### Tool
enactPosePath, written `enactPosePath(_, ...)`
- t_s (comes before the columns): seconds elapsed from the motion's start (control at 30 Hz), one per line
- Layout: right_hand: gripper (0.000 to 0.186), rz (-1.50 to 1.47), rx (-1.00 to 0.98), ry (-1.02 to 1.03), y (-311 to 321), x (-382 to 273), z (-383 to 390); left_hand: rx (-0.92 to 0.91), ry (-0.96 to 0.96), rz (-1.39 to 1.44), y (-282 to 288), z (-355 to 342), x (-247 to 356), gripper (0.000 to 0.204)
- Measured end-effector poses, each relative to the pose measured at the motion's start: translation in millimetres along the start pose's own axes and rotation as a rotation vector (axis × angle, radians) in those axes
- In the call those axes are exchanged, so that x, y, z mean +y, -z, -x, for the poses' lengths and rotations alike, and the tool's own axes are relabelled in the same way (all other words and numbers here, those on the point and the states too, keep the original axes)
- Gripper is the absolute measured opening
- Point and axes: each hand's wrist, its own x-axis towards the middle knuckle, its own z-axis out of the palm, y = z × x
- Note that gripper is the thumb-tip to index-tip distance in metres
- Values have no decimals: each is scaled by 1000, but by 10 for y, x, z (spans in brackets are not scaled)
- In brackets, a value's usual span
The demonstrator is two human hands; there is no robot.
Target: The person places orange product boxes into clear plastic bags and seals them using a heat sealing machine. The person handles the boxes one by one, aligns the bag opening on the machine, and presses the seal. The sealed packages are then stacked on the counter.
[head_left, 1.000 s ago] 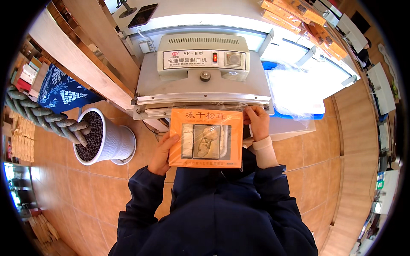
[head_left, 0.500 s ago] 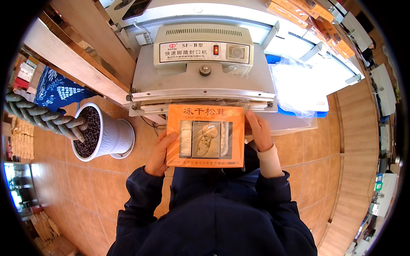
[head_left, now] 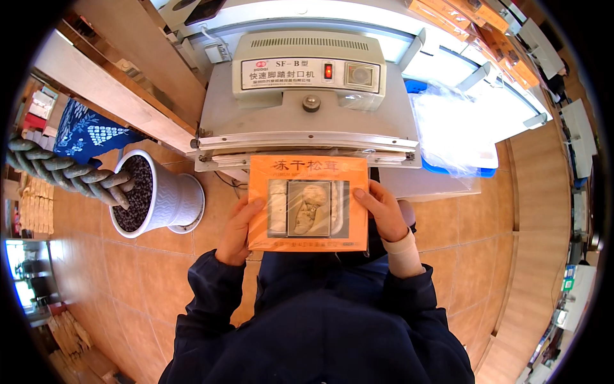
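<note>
An orange box with a picture window of mushrooms is held level before my body, wrapped in clear plastic film. My left hand grips its left edge, thumb lying on the front. On the opposite edge my right hand holds it the same way, its thumb near the upper right of the window. The fingers beneath the box are hidden. The film at the box's far edge reaches the sealing jaws of a beige foot-pedal bag sealer, whose red switch is lit.
To the right of the sealer, clear plastic bags lie on a blue tray. A white planter with a braided trunk stands at left. More orange boxes are stacked at the far right. A wooden post rises beside the sealer.
My right hand has come from beside the box's upper right corner to grip its right edge, thumb on the front. The left hand keeps its hold, and the box has barely moved.
</note>
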Motion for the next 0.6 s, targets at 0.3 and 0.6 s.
enactPosePath(0.3,34,5,25,-21,-25,-5,29,1,4,-31,-79,37,32,33)
enactPosePath(0.6,33,-15,37,-16,-1,13,23,7,3,-42,-115,25,34,34)
